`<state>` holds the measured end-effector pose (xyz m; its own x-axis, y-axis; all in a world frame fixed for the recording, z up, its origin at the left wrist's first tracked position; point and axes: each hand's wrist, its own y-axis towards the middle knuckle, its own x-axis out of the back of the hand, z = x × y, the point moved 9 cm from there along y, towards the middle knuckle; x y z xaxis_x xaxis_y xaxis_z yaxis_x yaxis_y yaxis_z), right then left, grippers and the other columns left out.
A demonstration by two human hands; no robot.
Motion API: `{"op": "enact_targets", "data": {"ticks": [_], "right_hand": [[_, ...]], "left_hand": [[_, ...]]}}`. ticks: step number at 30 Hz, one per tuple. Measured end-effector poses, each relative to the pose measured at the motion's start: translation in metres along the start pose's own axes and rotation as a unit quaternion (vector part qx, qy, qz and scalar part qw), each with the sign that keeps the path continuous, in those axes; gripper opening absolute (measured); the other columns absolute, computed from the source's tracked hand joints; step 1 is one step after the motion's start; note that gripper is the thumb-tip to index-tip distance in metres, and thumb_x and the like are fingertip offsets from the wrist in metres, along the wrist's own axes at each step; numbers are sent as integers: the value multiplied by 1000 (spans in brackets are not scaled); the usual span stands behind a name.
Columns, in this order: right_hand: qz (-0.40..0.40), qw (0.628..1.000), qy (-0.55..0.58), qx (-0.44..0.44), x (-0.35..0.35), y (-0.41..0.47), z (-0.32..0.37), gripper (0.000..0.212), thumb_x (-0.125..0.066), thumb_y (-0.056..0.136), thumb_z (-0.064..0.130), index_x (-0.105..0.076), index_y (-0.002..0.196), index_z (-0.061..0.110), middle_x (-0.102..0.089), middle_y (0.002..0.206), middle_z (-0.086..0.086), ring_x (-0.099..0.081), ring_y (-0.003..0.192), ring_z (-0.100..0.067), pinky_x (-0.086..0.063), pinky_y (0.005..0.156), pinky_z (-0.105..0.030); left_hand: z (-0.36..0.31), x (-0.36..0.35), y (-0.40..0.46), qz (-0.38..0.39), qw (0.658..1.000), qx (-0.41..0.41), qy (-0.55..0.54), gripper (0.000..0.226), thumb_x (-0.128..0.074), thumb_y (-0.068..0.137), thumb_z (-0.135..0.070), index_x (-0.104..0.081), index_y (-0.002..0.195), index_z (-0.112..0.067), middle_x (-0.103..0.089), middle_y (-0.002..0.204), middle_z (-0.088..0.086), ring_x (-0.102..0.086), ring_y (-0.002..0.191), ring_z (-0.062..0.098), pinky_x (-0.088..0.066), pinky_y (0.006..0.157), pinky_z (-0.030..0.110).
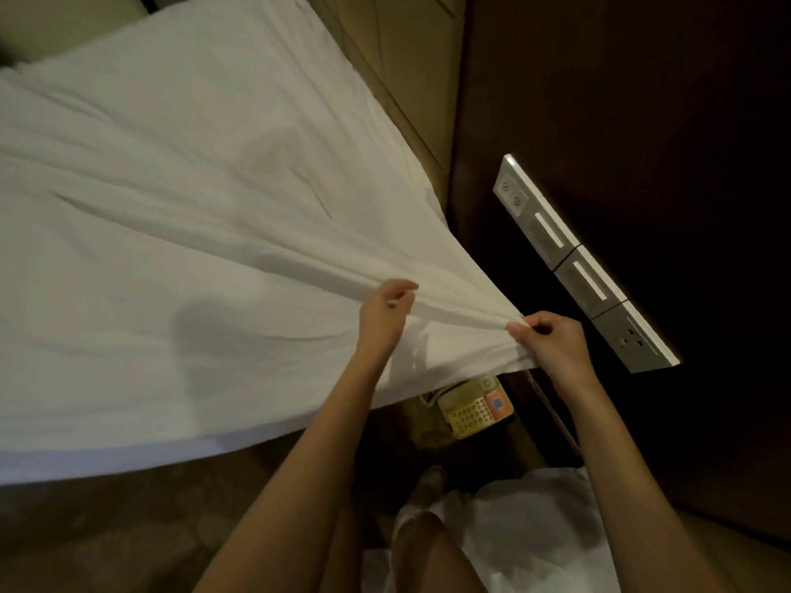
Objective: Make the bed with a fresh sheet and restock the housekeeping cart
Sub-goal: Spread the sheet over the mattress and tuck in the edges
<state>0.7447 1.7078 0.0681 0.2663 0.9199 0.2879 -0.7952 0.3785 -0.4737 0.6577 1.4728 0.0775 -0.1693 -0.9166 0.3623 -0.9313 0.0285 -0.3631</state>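
Head view, looking down: the white, creased cotton bed sheet point(179, 216) lies spread over the bed, and its near corner is drawn up into a taut fan of folds that converges toward the person. Right hand point(552, 342) has its grip closed on that gathered corner, thumb and curled fingers pinching the bunched cloth at the tip of the fan. Left hand point(385, 312) lies just beside it along the sheet's edge, fingers curled round a fold of the same cloth. Below the held corner, a cream push-button telephone point(471, 406) with an orange panel sits on a dark surface, partly covered by the sheet's hanging edge. Beyond the corner, on the dark wood wall, runs a brushed-metal switch and socket panel point(578, 267). Judged step: sheet-laying, with the corner being tensioned before tucking; the housekeeping cart is not in view. Next move appears to call for keeping both grips firm, drawing the corner down past the mattress edge and folding it under, while holding the cloth apart from the telephone and its cord.
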Motion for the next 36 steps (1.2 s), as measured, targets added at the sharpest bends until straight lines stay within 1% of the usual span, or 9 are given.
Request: {"op": "enact_targets", "data": {"ticks": [3,6,12,17,21,25,30,34,36], "right_hand": [[-10,1000,10,-11,1,0,-4,9,-68,84,12,-66,76,8,-66,77,-6,-62,74,-19,-51,67,-29],[-20,999,17,-23,1,-1,-6,6,-67,84,11,-67,81,7,-67,83,-7,-63,78,-20,-52,73,-33],[-90,995,22,-42,4,-1,-6,8,-67,85,11,-65,80,5,-63,80,-2,-58,73,-12,-41,61,-23],[-164,983,48,-64,-1,-10,-9,9,-66,85,8,-65,76,9,-62,84,-9,-55,78,-17,-40,65,-25],[-195,975,66,-79,-6,-19,-12,15,-69,83,6,-64,71,15,-63,83,-12,-57,85,-24,-42,75,-32],[-208,972,64,-91,-8,-25,-12,19,-68,83,7,-63,69,19,-62,80,-7,-56,85,-23,-40,76,-31],[-207,970,72,-102,-18,-18,-1,8,-65,87,13,-65,80,11,-61,85,-7,-54,80,-16,-40,64,-24],[-234,964,74,-106,-16,-11,-2,13,-65,88,14,-63,76,18,-60,81,-2,-54,77,-14,-39,62,-25],[-252,957,78,-125,-8,-14,-16,14,-65,87,12,-63,74,17,-60,78,-2,-54,74,-15,-39,60,-24]], "left_hand": [[-28,-16,47,53,980,-111,159,25,-51,95,-6,-68,109,-18,-59,112,1,-55,93,17,-41,81,19],[-33,-39,84,136,907,-203,342,27,-50,97,-12,-67,116,-21,-55,125,5,-47,113,24,-38,94,28],[-11,-51,138,341,773,-173,505,22,-54,91,-48,-61,93,-27,-59,114,-2,-48,111,22,-32,99,35],[-10,-45,144,436,757,-108,475,35,-59,84,-56,-46,83,-24,-52,85,-3,-49,79,18,-44,71,30],[-17,-32,160,452,764,-86,453,31,-60,86,-51,-56,100,-24,-51,98,-2,-52,90,18,-45,60,19],[-27,-17,182,475,760,-86,435,28,-58,92,-38,-58,75,-16,-51,83,3,-52,84,20,-49,63,20],[-106,-35,216,379,756,-271,460,26,-60,92,-28,-70,93,-5,-58,92,12,-52,89,23,-33,73,26],[-149,-75,225,379,744,-313,453,25,-64,89,-25,-69,87,-1,-54,79,5,-55,80,23,-35,63,16],[-155,-109,218,399,723,-336,453,24,-63,90,-25,-69,90,-1,-55,88,11,-56,94,31,-34,66,20]]}}
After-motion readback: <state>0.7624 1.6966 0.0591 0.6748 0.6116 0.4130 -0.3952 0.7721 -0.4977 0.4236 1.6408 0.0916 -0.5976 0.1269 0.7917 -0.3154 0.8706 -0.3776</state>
